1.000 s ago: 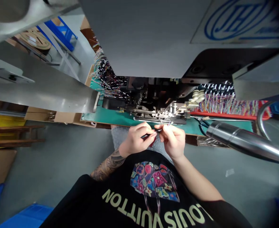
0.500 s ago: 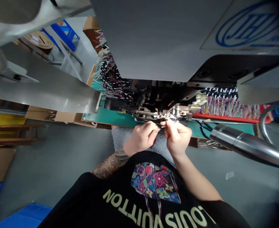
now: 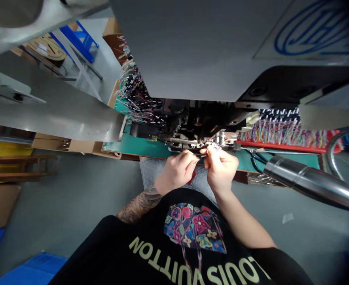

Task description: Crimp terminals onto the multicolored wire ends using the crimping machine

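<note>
Left hand (image 3: 179,170) and right hand (image 3: 222,168) both pinch closed on a thin wire (image 3: 202,155) held between them, at the machine (image 3: 198,134) edge, 12 o'clock from the torso.

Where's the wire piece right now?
In the head view, centre frame: the wire piece is pinched between the left hand and right hand, its tip at the front edge of the machine, above the green mat.

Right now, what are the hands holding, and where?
Both hands pinch one thin dark cable with their fingers: the left hand holds its dark part, the right hand its front end by the machine.
</note>
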{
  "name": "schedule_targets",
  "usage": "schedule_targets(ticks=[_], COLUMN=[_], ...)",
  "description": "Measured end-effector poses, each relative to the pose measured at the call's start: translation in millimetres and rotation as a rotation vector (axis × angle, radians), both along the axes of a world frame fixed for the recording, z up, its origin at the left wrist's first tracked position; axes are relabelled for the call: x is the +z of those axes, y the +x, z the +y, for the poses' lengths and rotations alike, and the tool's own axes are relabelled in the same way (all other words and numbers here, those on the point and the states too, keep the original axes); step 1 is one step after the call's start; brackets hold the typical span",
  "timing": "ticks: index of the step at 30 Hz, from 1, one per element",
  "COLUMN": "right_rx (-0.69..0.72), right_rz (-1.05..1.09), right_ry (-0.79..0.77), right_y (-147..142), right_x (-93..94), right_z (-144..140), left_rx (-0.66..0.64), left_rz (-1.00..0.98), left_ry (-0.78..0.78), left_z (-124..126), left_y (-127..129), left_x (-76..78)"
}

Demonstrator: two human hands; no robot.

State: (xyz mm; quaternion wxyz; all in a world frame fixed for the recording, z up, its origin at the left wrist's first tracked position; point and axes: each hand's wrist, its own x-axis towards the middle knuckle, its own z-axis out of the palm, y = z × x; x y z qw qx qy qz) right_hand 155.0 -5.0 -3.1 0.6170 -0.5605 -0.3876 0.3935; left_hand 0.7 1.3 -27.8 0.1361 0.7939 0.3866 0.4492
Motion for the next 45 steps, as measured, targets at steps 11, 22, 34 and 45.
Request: schedule_targets(ticks=[11,22,34,45], right_rx=[0.205,0.038,0.095,-0.014], right_rz=[0.024,0.000,0.051,-0.016], right_ry=[0.015,0.021,-0.011,-0.018], right_y=[13,1,0,2], right_x=[-13.3,-12.7,-14.9,-8.2], right_z=[-8,-4,-7,-3], left_rx=[-0.267,-0.018,-0.137,-0.109], left_rz=[-0.382,-0.185,-0.351,-0.321], left_ry=[-0.695,-0.212,-0.562,-0.444], left_z=[0,-2,0,0], left_y=[-10,2,-5,-2], left_x=[11.4,1.5,12.6,22.1])
